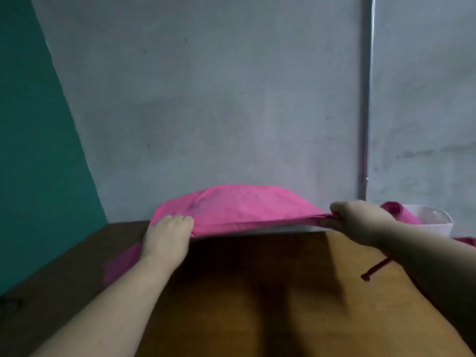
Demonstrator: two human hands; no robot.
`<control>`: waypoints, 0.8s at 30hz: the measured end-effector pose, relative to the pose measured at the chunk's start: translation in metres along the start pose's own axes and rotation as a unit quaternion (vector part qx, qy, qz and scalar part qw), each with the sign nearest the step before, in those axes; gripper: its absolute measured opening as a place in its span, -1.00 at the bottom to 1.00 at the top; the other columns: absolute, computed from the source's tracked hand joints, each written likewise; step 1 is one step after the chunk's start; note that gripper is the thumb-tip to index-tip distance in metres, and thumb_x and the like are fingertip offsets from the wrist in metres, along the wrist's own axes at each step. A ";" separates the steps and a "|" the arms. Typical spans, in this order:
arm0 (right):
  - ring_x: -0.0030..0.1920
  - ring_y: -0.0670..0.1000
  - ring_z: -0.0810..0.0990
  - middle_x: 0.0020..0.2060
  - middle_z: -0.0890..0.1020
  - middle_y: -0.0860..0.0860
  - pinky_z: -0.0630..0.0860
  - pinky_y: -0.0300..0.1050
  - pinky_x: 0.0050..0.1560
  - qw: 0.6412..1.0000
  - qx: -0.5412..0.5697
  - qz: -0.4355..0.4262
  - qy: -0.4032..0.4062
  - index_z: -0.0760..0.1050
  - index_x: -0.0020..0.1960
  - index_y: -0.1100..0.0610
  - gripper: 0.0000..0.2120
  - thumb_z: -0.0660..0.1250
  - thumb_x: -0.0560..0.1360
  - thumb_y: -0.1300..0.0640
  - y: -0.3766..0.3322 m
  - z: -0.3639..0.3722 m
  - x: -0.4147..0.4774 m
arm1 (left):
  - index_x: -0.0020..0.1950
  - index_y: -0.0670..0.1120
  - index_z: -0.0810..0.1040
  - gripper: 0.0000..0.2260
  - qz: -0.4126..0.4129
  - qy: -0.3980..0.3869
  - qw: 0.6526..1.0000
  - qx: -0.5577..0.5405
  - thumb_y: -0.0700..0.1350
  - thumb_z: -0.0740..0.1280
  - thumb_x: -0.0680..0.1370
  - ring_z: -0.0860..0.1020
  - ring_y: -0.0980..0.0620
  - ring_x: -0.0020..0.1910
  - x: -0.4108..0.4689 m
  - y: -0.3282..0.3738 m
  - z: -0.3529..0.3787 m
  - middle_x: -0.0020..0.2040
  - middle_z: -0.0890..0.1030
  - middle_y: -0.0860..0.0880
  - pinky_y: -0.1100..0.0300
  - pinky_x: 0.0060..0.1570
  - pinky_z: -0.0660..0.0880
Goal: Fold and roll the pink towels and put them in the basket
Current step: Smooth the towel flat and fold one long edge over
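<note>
A pink towel [237, 207] is held up above the far part of the brown wooden table [257, 292], billowing upward in the middle. My left hand [167, 238] grips its left end, with a pink corner hanging down beside my wrist. My right hand [358, 220] pinches the right end of the stretched edge. A white basket [435, 220] stands at the far right of the table, behind my right hand. A rolled pink towel [401, 212] shows at the basket's left side.
A grey wall [231, 99] rises right behind the table, with a vertical metal pipe [365, 99] at the right. A teal wall [31, 150] is at the left. A thin dark red strip [376, 269] lies on the table under my right forearm.
</note>
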State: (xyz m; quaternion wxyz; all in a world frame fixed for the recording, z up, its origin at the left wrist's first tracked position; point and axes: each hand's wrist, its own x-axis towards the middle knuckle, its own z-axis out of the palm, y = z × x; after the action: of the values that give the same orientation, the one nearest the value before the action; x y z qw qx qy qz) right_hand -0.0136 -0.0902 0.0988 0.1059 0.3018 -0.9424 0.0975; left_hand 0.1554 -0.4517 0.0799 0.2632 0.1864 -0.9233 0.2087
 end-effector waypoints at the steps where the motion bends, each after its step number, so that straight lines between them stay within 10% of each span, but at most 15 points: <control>1: -0.19 0.01 0.55 -0.24 0.55 -0.05 0.51 -0.04 -0.18 0.999 -0.014 -0.003 -0.048 0.42 -0.12 0.00 -0.64 0.26 0.57 -0.29 -0.001 0.024 -0.020 | -0.05 0.00 0.54 -0.86 0.000 -0.055 0.998 -0.018 -0.24 0.31 0.51 0.59 -0.08 -0.01 -0.034 0.009 0.019 -0.07 0.60 0.00 0.03 -0.15 0.53; 5: 0.05 0.02 0.57 0.01 0.60 -0.07 0.42 -0.14 -0.05 0.984 -0.050 -0.007 -0.169 0.46 0.00 -0.08 -0.84 0.29 0.59 -0.16 0.002 0.120 -0.087 | 0.11 0.02 0.55 -0.80 -0.006 -0.219 0.971 -0.096 -0.14 0.22 0.54 0.47 -0.05 0.20 -0.146 0.041 0.078 0.11 0.48 0.01 0.03 0.18 0.49; 8: 0.22 0.00 0.54 0.18 0.56 -0.09 0.46 -0.14 0.19 0.984 -0.023 -0.013 -0.178 0.54 0.15 -0.08 -0.81 0.20 0.62 0.01 0.002 0.164 -0.126 | -0.12 0.04 0.49 -0.96 -0.025 -0.271 0.943 -0.193 -0.07 0.25 0.47 0.45 -0.05 0.16 -0.196 0.055 0.100 0.03 0.38 0.06 0.08 0.18 0.42; 16: 0.33 -0.05 0.47 0.35 0.46 -0.12 0.38 -0.22 0.31 0.985 0.035 -0.012 -0.168 0.59 0.05 -0.05 -0.85 0.37 0.48 0.00 0.000 0.205 -0.127 | -0.26 0.06 0.19 -0.68 -0.071 -0.271 0.919 -0.278 -0.05 0.32 0.55 0.32 -0.04 0.45 -0.205 0.054 0.133 0.53 0.29 0.01 0.06 0.39 0.29; 24: 0.36 0.00 0.48 0.40 0.47 -0.07 0.36 -0.16 0.38 0.984 0.073 0.052 -0.156 0.57 0.24 0.05 -0.66 0.31 0.48 0.18 0.012 0.233 -0.059 | -0.21 0.06 0.22 -0.73 -0.065 -0.288 0.915 -0.276 -0.04 0.29 0.59 0.22 -0.09 0.53 -0.140 0.044 0.185 0.61 0.16 -0.01 0.00 0.48 0.21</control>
State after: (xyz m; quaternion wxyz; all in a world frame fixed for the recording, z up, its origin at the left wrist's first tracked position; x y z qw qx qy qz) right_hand -0.0064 -0.1064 -0.1411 -0.0700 0.2712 -0.9520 0.1235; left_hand 0.1711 -0.4715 -0.1551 0.0396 0.2176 -0.9659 -0.1346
